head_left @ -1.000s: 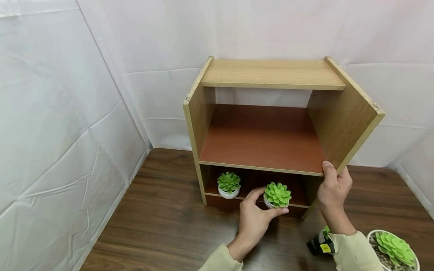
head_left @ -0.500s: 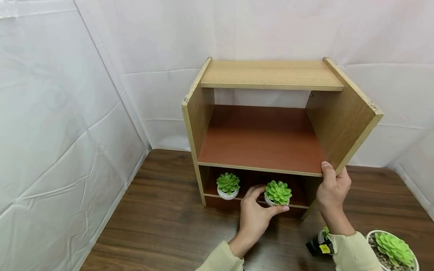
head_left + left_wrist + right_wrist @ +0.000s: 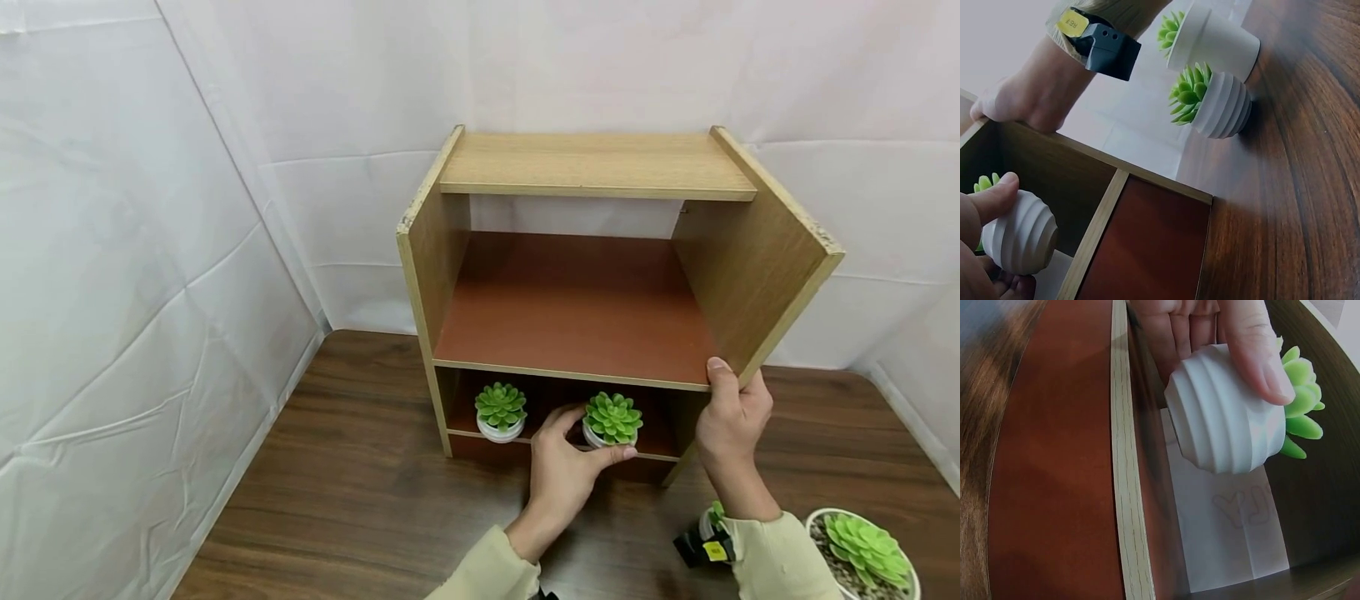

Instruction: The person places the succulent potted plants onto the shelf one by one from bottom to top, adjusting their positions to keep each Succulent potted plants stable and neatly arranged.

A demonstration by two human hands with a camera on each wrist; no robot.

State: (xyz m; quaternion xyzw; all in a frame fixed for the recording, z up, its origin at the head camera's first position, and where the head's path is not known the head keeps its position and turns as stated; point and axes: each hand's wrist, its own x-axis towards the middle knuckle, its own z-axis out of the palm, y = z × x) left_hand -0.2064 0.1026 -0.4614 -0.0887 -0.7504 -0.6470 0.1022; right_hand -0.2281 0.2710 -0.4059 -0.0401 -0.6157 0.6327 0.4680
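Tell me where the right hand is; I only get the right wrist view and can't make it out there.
Observer: In the head view, the right hand grips the cabinet at the front edge of its right side panel.
Operator: Any plant on the lower shelf besides the held pot?
Observer: Yes, a second potted succulent, toward the shelf's left side.
Operator: And out on the table?
Observer: Two more, right of the cabinet: a small ribbed pot and a larger smooth pot, each with a green plant.
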